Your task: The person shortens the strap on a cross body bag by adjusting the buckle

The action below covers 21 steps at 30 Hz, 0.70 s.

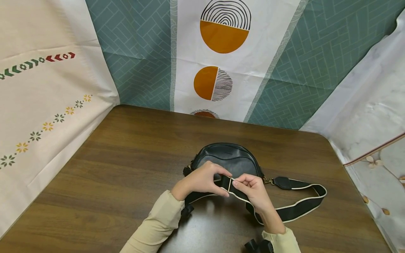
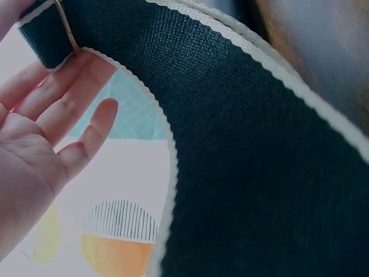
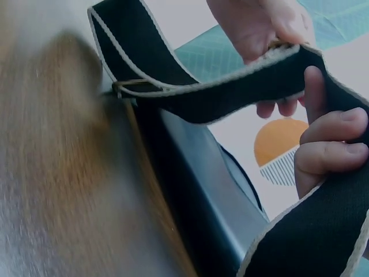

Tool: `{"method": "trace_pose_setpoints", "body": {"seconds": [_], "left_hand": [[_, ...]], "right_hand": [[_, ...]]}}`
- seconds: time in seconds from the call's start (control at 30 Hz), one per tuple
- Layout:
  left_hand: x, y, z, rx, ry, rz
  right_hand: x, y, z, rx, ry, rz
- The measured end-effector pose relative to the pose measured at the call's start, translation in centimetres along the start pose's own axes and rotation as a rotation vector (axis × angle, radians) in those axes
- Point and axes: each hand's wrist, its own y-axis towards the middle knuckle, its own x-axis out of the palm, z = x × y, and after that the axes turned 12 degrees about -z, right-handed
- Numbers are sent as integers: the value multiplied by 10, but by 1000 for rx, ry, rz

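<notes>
A black handbag (image 1: 227, 156) with a rounded top rests on the table in the head view. Its wide black strap (image 1: 302, 209) has cream edging and loops out to the right. The left hand (image 1: 205, 177) holds the strap by its edges at a thin gold slider buckle (image 1: 229, 183), thumb on one edge and fingers on the other. Just right of the buckle, the right hand (image 1: 254, 191) pinches the strap. In the right wrist view, fingers (image 3: 331, 135) curl against the webbing, and a second metal fitting (image 3: 131, 85) shows farther along the strap.
The brown wooden table (image 1: 110, 168) stretches around the bag. A gold clasp (image 1: 268, 180) joins the strap to the bag's right side. Patterned cloths hang behind the table, including a teal one (image 1: 136, 63), and at both sides.
</notes>
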Motion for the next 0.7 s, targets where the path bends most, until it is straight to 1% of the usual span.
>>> {"method": "trace_pose_setpoints", "body": {"seconds": [0.13, 0.33, 0.57, 0.7], "left_hand": [[2, 1, 1, 10, 2, 7], [0, 0, 1, -3, -2, 9], [-4, -3, 1, -40, -17, 22], [-5, -5, -1, -46, -16, 35]], "right_hand": [[3, 2, 1, 11, -4, 12], [3, 3, 1, 57, 35, 27], [-6, -2, -3, 97, 94, -4], [-12, -5, -3, 86, 101, -39]]}}
